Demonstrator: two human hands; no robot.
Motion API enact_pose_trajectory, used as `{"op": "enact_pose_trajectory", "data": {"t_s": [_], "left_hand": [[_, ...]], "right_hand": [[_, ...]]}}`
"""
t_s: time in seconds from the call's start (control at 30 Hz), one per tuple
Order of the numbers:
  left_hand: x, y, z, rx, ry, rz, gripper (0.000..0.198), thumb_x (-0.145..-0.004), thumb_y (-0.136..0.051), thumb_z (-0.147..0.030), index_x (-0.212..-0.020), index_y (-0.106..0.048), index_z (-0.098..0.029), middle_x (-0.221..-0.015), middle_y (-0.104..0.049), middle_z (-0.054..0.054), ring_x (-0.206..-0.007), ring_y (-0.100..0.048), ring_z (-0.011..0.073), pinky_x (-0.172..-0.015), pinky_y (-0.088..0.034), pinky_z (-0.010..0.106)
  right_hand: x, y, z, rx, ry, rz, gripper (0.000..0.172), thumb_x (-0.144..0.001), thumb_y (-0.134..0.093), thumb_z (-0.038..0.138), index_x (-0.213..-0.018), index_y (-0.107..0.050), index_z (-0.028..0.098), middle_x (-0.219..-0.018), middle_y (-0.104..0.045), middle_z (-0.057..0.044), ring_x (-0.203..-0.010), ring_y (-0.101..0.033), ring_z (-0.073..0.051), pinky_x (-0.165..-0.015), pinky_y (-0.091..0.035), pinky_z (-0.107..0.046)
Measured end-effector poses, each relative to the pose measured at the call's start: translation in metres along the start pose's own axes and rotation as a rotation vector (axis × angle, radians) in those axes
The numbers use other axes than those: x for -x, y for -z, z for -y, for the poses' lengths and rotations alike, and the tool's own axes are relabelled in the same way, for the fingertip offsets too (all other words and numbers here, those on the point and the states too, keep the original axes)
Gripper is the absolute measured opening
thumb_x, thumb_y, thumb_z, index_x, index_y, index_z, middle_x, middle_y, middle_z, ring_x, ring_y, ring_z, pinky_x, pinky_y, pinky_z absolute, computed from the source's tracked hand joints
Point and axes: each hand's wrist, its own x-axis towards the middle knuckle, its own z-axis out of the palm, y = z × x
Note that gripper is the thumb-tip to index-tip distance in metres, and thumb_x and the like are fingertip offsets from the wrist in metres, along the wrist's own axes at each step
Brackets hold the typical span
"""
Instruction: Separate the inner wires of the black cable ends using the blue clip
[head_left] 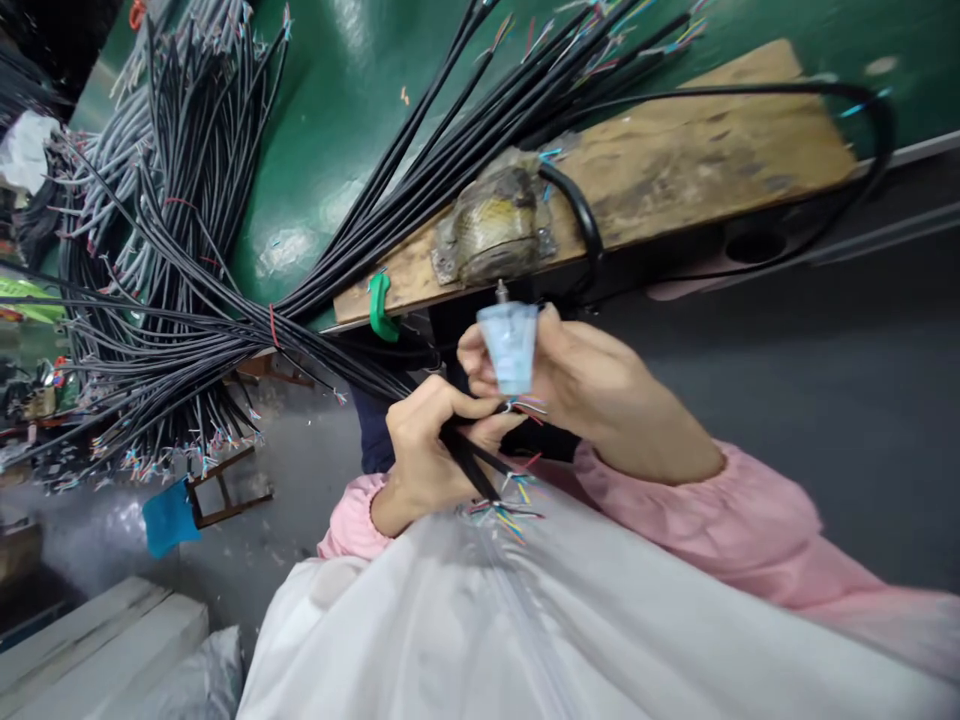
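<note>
My left hand (431,435) is closed around several black cables (469,465), whose stripped ends fan out in thin coloured wires (517,490). Between its thumb and index finger, one cable end shows its wires just below a light blue tapered cup (511,345). My right hand (592,375) curls around this cup, its thumb at the right side and its fingertips behind the left. The cup is slightly blurred, wide end up, in line with a metal shaft (502,291) that sticks out of a small tape-wrapped motor (495,225).
The motor sits on a wooden board (675,175) at the edge of a green table (337,90). A red tie (274,325) binds the long black cable bundle. More black cables (202,150) and grey cables (112,200) pile up left. A green hook-shaped piece (382,308) hangs at the board.
</note>
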Motion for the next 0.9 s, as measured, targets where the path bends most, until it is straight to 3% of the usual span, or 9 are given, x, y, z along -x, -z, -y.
{"op": "enact_pose_trajectory", "data": {"t_s": [0.17, 0.33, 0.5, 0.6, 0.73, 0.83, 0.9], "left_hand": [[0.005, 0.002, 0.004, 0.027, -0.031, 0.01, 0.029, -0.085, -0.073, -0.037, -0.068, -0.064, -0.015, -0.055, -0.058, -0.004, -0.047, -0.051, 0.0067, -0.045, -0.037, 0.021], [0.013, 0.006, 0.008, 0.055, -0.067, 0.039, 0.027, -0.086, -0.072, -0.039, -0.073, -0.068, -0.015, -0.058, -0.062, -0.002, -0.05, -0.054, 0.0072, -0.045, -0.041, 0.021], [0.011, 0.018, 0.019, 0.106, -0.048, 0.198, 0.026, -0.082, -0.075, -0.043, -0.078, -0.073, -0.017, -0.072, -0.068, 0.0, -0.061, -0.063, 0.008, -0.055, -0.052, 0.02], [0.005, 0.027, 0.036, 0.272, -0.057, 0.256, 0.027, -0.08, -0.075, -0.047, -0.079, -0.076, -0.021, -0.083, -0.071, 0.002, -0.069, -0.068, 0.0087, -0.062, -0.057, 0.02], [0.0, 0.03, 0.058, 0.483, -0.005, 0.37, 0.043, -0.078, -0.07, -0.062, -0.066, -0.076, -0.021, -0.062, -0.061, 0.0, -0.049, -0.057, 0.0049, -0.048, -0.047, 0.018], [0.002, 0.03, 0.056, 0.471, 0.064, 0.379, 0.048, -0.082, -0.066, -0.062, -0.064, -0.074, -0.019, -0.059, -0.061, 0.001, -0.049, -0.056, 0.0064, -0.047, -0.045, 0.02], [0.007, 0.029, 0.046, 0.387, 0.094, 0.287, 0.04, -0.086, -0.067, -0.054, -0.072, -0.076, -0.018, -0.062, -0.064, 0.002, -0.055, -0.059, 0.0081, -0.051, -0.046, 0.021]], "right_hand": [[0.008, 0.012, -0.007, 0.068, 0.085, -0.082, 0.043, -0.066, -0.079, 0.068, -0.078, -0.072, 0.027, -0.071, -0.064, -0.001, -0.062, -0.059, -0.015, -0.056, -0.052, -0.028], [0.029, 0.013, -0.011, 0.272, 0.136, -0.11, 0.041, -0.074, -0.076, 0.062, -0.072, -0.07, 0.022, -0.069, -0.065, -0.001, -0.061, -0.057, -0.013, -0.056, -0.05, -0.027], [0.043, 0.011, -0.011, 0.52, 0.2, -0.076, 0.035, -0.076, -0.075, 0.058, -0.07, -0.072, 0.024, -0.067, -0.068, 0.0, -0.059, -0.061, -0.013, -0.054, -0.05, -0.026], [0.04, 0.015, -0.015, 0.801, 0.382, 0.017, 0.029, -0.085, -0.071, 0.046, -0.065, -0.07, 0.025, -0.063, -0.068, 0.0, -0.055, -0.061, -0.014, -0.053, -0.049, -0.026], [0.035, 0.019, -0.028, 1.174, 0.638, 0.068, 0.022, -0.09, -0.063, 0.024, -0.068, -0.069, 0.024, -0.063, -0.07, 0.0, -0.056, -0.062, -0.014, -0.052, -0.049, -0.027], [0.039, 0.012, -0.036, 1.191, 0.805, -0.058, 0.017, -0.087, -0.065, 0.014, -0.074, -0.069, 0.024, -0.066, -0.071, 0.0, -0.058, -0.063, -0.014, -0.055, -0.051, -0.027], [0.044, 0.005, -0.038, 1.093, 0.879, -0.184, 0.014, -0.085, -0.069, 0.013, -0.078, -0.071, 0.025, -0.069, -0.071, 0.0, -0.058, -0.063, -0.015, -0.055, -0.052, -0.028]]}}
